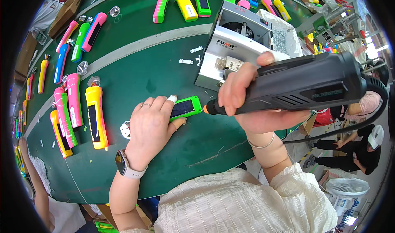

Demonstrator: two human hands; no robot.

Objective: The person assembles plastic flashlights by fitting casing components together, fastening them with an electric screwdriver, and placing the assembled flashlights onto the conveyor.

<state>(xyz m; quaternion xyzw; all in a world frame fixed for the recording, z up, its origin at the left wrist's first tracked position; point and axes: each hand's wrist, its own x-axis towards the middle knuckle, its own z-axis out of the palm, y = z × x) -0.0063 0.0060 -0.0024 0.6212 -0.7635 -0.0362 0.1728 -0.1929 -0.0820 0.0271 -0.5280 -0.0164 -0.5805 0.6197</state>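
My left hand [150, 124] presses a bright green flashlight body [196, 103] with a dark panel onto the green table, fingers wrapped over its left part. My right hand [236, 92] grips a black electric screwdriver [304, 85], held nearly level. Its orange tip [206, 109] meets the right end of the green body; whether a screw is under it cannot be seen. Beside my left wrist lies a round silver reflector [125, 129], partly hidden by the hand. Small white plastic pieces [186, 61] lie beyond the green body.
A silver screw feeder [210, 62] stands just beyond my right hand, next to a white tray [291, 31]. Several colourful flashlights, including a yellow one [95, 118], lie at left and along the far side. A cable [341, 131] trails from the screwdriver. Another person's arm [36, 179] shows at far left.
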